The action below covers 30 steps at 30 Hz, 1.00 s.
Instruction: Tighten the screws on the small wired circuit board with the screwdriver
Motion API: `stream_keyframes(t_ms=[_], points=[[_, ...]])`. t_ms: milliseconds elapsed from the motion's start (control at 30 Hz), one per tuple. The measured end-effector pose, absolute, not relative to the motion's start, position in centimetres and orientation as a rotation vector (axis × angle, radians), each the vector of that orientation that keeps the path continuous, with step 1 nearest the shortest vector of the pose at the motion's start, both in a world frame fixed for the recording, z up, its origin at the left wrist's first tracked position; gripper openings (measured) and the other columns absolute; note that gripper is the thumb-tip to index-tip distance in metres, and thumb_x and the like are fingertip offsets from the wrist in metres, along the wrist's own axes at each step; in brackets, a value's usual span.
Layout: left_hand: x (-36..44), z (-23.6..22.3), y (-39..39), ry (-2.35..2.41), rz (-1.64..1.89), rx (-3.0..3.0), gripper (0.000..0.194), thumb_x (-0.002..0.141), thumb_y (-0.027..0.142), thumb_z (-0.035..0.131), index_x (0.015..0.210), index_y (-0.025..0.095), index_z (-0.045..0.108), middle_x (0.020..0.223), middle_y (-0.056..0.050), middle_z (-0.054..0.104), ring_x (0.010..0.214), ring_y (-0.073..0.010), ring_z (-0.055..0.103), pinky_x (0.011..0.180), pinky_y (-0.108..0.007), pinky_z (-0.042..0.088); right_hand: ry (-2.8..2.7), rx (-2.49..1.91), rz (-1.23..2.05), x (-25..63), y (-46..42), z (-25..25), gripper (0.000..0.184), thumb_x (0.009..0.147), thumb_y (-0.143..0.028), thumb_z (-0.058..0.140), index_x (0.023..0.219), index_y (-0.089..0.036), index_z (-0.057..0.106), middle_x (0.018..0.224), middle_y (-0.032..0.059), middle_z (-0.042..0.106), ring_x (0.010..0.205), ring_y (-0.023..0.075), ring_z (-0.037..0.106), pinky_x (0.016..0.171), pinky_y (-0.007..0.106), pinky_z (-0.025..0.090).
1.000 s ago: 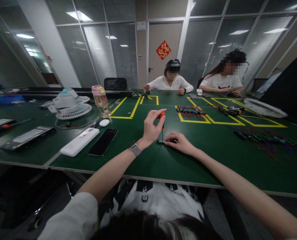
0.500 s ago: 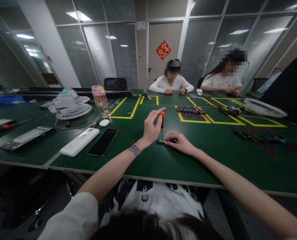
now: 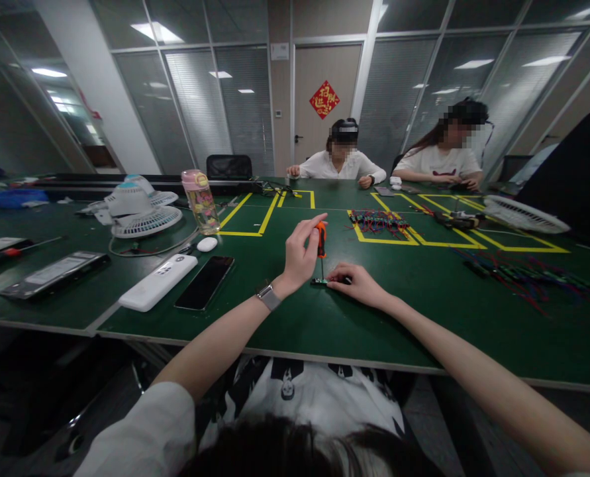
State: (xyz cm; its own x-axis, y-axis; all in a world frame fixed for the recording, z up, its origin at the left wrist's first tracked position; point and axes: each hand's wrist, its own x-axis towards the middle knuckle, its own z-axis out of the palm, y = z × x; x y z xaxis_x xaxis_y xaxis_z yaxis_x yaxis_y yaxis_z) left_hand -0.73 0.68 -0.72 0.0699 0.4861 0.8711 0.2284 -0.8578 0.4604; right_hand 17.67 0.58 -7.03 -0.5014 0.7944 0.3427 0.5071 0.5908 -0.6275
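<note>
My left hand (image 3: 302, 255) is closed round the handle of an orange and black screwdriver (image 3: 321, 240). The screwdriver stands upright, its thin shaft reaching down to a small green circuit board (image 3: 319, 282) on the table. From the right, my right hand (image 3: 357, 283) pinches the board's right end between thumb and fingers. The fingers cover that end, and the spot under the screwdriver's tip is too small to make out.
Left of my hands lie a dark phone (image 3: 205, 283), a white power bank (image 3: 158, 283) and a white earphone case (image 3: 207, 244). A bottle (image 3: 201, 202) and white fans (image 3: 143, 212) stand behind them. Wired boards (image 3: 381, 224) lie to the right; two people sit opposite.
The screwdriver's handle has turned a little in my left hand. My right hand and the board stay put. Across the table, one person's hand has moved outward, toward my left.
</note>
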Motion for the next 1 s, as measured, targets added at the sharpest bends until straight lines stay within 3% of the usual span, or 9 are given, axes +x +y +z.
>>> stream_keyframes(t_ms=[367, 633, 900, 1000], points=[[-0.49, -0.47, 0.56, 0.812, 1.973, 2.186, 0.017, 0.090, 0.026, 0.059, 0.103, 0.019, 0.067, 0.087, -0.002, 0.054, 0.080, -0.0122, 0.054, 0.076, -0.025, 0.047, -2.205, -1.021, 0.592, 17.70, 0.58, -6.95, 0.018, 0.083, -0.033, 0.064, 0.085, -0.017, 0.073, 0.079, 0.0042, 0.060, 0.071, 0.0164, 0.058, 0.066, 0.029, 0.046], [-0.62, -0.67, 0.91, 0.706, 1.890, 2.176, 0.030, 0.098, 0.024, 0.040, 0.122, 0.022, 0.058, 0.112, -0.007, 0.063, 0.104, -0.0152, 0.059, 0.091, -0.031, 0.047, -2.195, -1.022, 0.597, 17.70, 0.67, -7.12, 0.018, 0.083, -0.033, 0.065, 0.085, -0.017, 0.073, 0.080, 0.0048, 0.061, 0.071, 0.0169, 0.058, 0.067, 0.030, 0.046], [-0.54, -0.44, 0.53, 0.780, 2.005, 2.179, 0.017, 0.089, 0.029, 0.060, 0.102, 0.022, 0.068, 0.087, -0.002, 0.056, 0.079, -0.0118, 0.055, 0.075, -0.025, 0.047, -2.203, -1.035, 0.596, 17.63, 0.54, -6.98, 0.018, 0.083, -0.032, 0.064, 0.086, -0.017, 0.073, 0.079, 0.0042, 0.060, 0.071, 0.0162, 0.057, 0.067, 0.029, 0.046], [-0.58, -0.50, 0.50, 0.779, 1.981, 2.170, 0.019, 0.093, 0.029, 0.054, 0.104, 0.022, 0.068, 0.089, -0.003, 0.056, 0.084, -0.0128, 0.056, 0.078, -0.026, 0.047, -2.202, -1.041, 0.588, 17.64, 0.55, -6.99, 0.018, 0.083, -0.031, 0.064, 0.086, -0.016, 0.073, 0.079, 0.0045, 0.060, 0.071, 0.0164, 0.058, 0.067, 0.029, 0.046]])
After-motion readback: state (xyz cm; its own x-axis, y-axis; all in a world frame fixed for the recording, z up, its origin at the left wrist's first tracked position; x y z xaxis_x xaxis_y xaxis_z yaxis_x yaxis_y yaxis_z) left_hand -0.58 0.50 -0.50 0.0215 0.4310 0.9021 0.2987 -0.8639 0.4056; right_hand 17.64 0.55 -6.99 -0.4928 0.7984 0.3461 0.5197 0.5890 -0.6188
